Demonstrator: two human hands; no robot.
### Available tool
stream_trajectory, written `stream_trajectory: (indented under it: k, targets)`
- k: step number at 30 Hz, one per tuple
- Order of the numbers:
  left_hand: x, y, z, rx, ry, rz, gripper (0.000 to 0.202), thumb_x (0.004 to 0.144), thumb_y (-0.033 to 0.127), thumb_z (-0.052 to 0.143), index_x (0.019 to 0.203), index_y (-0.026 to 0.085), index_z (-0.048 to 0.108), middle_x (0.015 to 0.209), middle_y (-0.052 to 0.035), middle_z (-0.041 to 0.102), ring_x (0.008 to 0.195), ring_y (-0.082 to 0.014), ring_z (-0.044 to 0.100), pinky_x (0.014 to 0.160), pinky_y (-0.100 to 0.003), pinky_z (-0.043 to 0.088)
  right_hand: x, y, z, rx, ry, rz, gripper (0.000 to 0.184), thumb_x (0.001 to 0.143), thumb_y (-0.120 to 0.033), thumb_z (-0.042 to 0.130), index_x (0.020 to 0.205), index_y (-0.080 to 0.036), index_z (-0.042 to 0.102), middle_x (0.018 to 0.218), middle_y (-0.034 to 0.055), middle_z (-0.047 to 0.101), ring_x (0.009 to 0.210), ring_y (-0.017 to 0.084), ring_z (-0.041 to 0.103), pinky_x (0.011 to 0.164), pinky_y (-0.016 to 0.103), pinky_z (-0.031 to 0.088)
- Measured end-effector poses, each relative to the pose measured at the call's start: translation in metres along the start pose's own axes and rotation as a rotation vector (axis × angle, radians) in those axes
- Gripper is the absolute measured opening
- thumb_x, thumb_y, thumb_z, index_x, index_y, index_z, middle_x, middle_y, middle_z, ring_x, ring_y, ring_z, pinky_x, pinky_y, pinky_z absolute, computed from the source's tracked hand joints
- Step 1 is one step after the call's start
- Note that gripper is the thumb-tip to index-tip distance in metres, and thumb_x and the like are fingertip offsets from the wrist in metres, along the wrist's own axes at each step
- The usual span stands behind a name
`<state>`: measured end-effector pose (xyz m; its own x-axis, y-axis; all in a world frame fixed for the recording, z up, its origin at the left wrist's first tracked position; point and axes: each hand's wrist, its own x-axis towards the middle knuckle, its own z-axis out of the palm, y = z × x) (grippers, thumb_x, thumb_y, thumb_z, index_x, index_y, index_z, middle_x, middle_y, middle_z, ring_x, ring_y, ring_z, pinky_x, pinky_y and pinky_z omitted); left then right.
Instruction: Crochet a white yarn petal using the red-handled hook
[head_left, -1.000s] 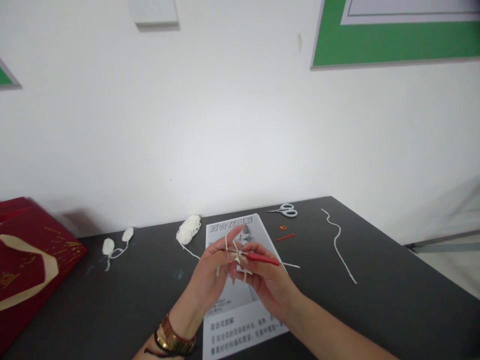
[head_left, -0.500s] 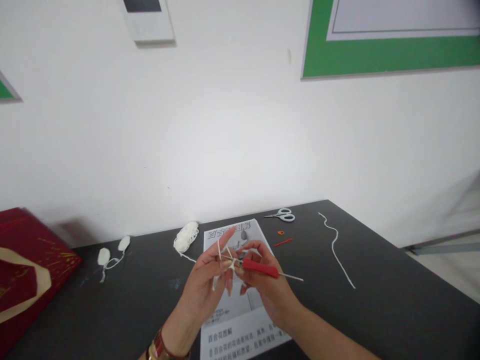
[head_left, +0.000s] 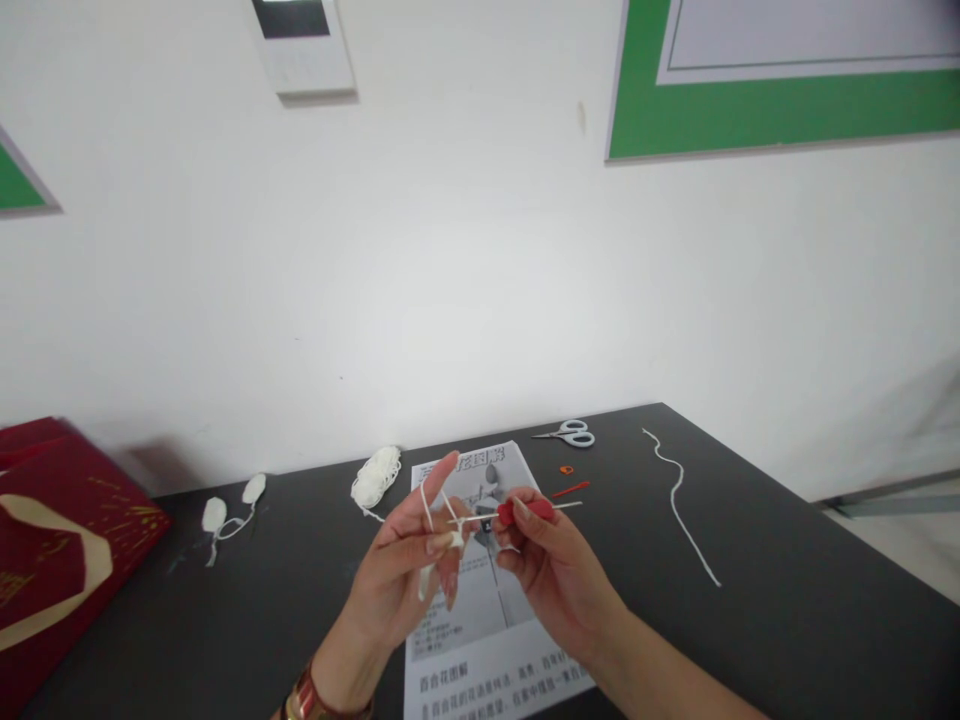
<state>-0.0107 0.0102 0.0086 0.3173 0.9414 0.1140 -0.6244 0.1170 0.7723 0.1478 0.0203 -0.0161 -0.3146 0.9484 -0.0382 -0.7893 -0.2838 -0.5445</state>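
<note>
My left hand (head_left: 405,560) pinches a small white crochet piece (head_left: 456,539) between thumb and fingers, with white yarn looped over its raised index finger. My right hand (head_left: 555,560) is closed on the red handle of a crochet hook (head_left: 525,512). The hook's metal shaft points left and its tip meets the yarn just above the piece. Exactly how the loop sits on the tip is too small to tell. Behind the left hand lies a white yarn ball (head_left: 376,478), its strand running toward that hand. Under both hands is a printed pattern sheet (head_left: 442,690).
Scissors (head_left: 574,434), an orange stitch marker (head_left: 566,469) and a red needle (head_left: 571,489) lie behind the right hand. A loose white yarn strand (head_left: 679,500) is farther right. Two white crocheted pieces (head_left: 214,515) and a red gift bag (head_left: 75,530) are at left.
The right hand has shifted slightly right and turned, so the hook lies nearer level and more of its shaft shows. The left hand still holds the piece.
</note>
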Motion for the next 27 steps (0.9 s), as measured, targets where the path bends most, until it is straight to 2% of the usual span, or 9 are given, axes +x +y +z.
stream_trajectory:
  k: [5, 11, 13, 16, 19, 22, 24, 27]
  targets:
    - [0.000, -0.006, -0.003, -0.033, -0.051, -0.056, 0.053, 0.069, 0.012, 0.064, 0.118, 0.033, 0.063, 0.072, -0.0021, 0.063, 0.043, -0.0063, 0.052, 0.039, -0.016, 0.038, -0.001, 0.001, 0.000, -0.064, -0.043, 0.004, 0.017, 0.069, -0.025, 0.077, 0.075, -0.017, 0.064, 0.069, -0.0003, 0.067, 0.056, 0.007, 0.060, 0.052, 0.017, 0.056]
    - [0.001, -0.009, -0.006, -0.044, -0.051, -0.034, 0.055, 0.067, 0.012, 0.068, 0.117, 0.033, 0.063, 0.069, -0.0005, 0.061, 0.043, -0.0052, 0.050, 0.040, -0.014, 0.038, -0.002, -0.001, 0.001, -0.224, 0.010, -0.133, 0.016, 0.065, -0.026, 0.079, 0.074, -0.017, 0.069, 0.062, -0.0015, 0.066, 0.049, 0.007, 0.055, 0.049, 0.020, 0.054]
    - [0.001, -0.010, -0.006, -0.016, -0.048, -0.017, 0.055, 0.068, 0.012, 0.068, 0.119, 0.033, 0.061, 0.069, -0.0001, 0.061, 0.045, -0.0057, 0.052, 0.042, -0.015, 0.040, -0.005, -0.004, 0.002, -0.332, -0.017, -0.231, 0.012, 0.070, -0.027, 0.076, 0.076, -0.019, 0.070, 0.065, -0.0011, 0.066, 0.052, 0.009, 0.058, 0.052, 0.022, 0.054]
    - [0.003, -0.012, -0.006, 0.064, -0.029, 0.044, 0.054, 0.073, 0.011, 0.065, 0.123, 0.030, 0.058, 0.069, -0.0003, 0.061, 0.047, -0.0074, 0.054, 0.044, -0.017, 0.043, -0.011, -0.006, 0.003, -0.618, -0.084, -0.488, 0.004, 0.076, -0.020, 0.070, 0.079, -0.021, 0.072, 0.072, 0.0008, 0.067, 0.061, 0.011, 0.062, 0.058, 0.023, 0.052]
    - [0.004, -0.015, -0.003, 0.113, 0.010, 0.123, 0.054, 0.077, 0.011, 0.062, 0.127, 0.029, 0.055, 0.071, -0.0005, 0.062, 0.050, -0.0092, 0.056, 0.048, -0.020, 0.045, -0.016, -0.004, 0.000, -0.853, -0.154, -0.742, 0.018, 0.079, -0.011, 0.063, 0.090, -0.024, 0.071, 0.077, 0.0023, 0.068, 0.069, 0.014, 0.063, 0.062, 0.025, 0.049]
    - [0.004, -0.018, 0.001, 0.106, 0.072, 0.165, 0.059, 0.078, 0.010, 0.062, 0.132, 0.029, 0.049, 0.071, -0.0004, 0.063, 0.054, -0.0096, 0.058, 0.055, -0.021, 0.047, -0.017, 0.000, -0.003, -0.934, -0.171, -0.860, 0.025, 0.079, -0.007, 0.061, 0.095, -0.024, 0.070, 0.080, 0.0033, 0.068, 0.071, 0.014, 0.063, 0.063, 0.027, 0.049]
    - [0.003, -0.018, 0.004, 0.087, 0.113, 0.173, 0.064, 0.077, 0.010, 0.062, 0.135, 0.029, 0.044, 0.072, -0.0004, 0.063, 0.054, -0.0088, 0.057, 0.056, -0.020, 0.047, -0.016, 0.001, -0.002, -0.864, -0.145, -0.822, 0.021, 0.079, -0.009, 0.062, 0.092, -0.023, 0.071, 0.077, 0.0029, 0.068, 0.068, 0.014, 0.063, 0.062, 0.026, 0.049]
    - [0.002, -0.017, 0.008, 0.040, 0.127, 0.153, 0.069, 0.075, 0.009, 0.063, 0.136, 0.030, 0.042, 0.073, -0.0009, 0.064, 0.050, -0.0074, 0.055, 0.050, -0.018, 0.046, -0.011, -0.002, 0.000, -0.547, -0.041, -0.550, 0.006, 0.079, -0.019, 0.066, 0.082, -0.020, 0.071, 0.067, -0.0005, 0.065, 0.055, 0.010, 0.060, 0.054, 0.022, 0.051]
